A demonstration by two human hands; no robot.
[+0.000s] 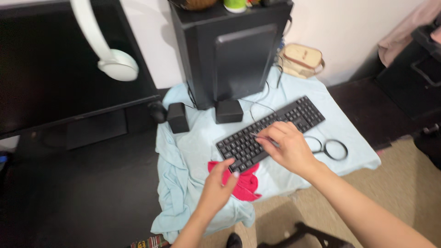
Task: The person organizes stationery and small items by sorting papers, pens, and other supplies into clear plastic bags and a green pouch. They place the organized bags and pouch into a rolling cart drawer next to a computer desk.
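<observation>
A black keyboard (257, 133) lies at an angle on a pale blue cloth (193, 151). My right hand (287, 148) rests on the middle of the keyboard, fingers curled over the keys. My left hand (218, 186) is at the keyboard's near left corner, thumb and fingers on its edge, above a red cloth (248, 183) that lies partly under the keyboard. Whether the left hand grips the keyboard or only touches it is unclear.
A black computer tower (229, 50) stands behind the keyboard with two small black speakers (178, 117) in front. A black monitor (59, 64) with white headphones (115, 62) hung on it is at left. A black cable loop (335, 149) lies right of my hand. A beige bag (301, 59) sits by the wall.
</observation>
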